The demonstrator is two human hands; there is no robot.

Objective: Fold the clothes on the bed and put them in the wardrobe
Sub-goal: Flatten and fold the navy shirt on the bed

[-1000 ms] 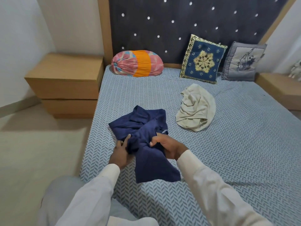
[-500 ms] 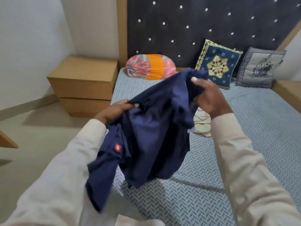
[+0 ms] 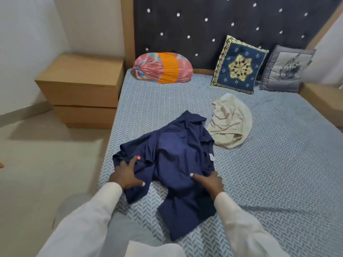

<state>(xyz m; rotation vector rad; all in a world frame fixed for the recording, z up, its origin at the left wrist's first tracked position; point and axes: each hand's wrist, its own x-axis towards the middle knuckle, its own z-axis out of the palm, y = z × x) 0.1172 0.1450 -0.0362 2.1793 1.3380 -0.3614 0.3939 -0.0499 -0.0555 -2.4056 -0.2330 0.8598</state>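
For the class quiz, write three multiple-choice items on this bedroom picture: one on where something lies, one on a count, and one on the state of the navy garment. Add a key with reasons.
1. Where does the cream garment lie?
A. on the bed, to the right of the navy garment
B. hidden under the navy garment
C. held up in both hands

2. How many square cushions lean at the headboard?
A. one
B. two
C. four

3. What state is the navy garment in?
A. held up in the air
B. folded into a neat square
C. lying rumpled on the bed with both hands on it

Key:
1 A: it sits crumpled on the sheet, right of the navy one.
2 B: there is a blue-and-gold cushion and a grey cushion.
3 C: the left hand and right hand rest on its near part.
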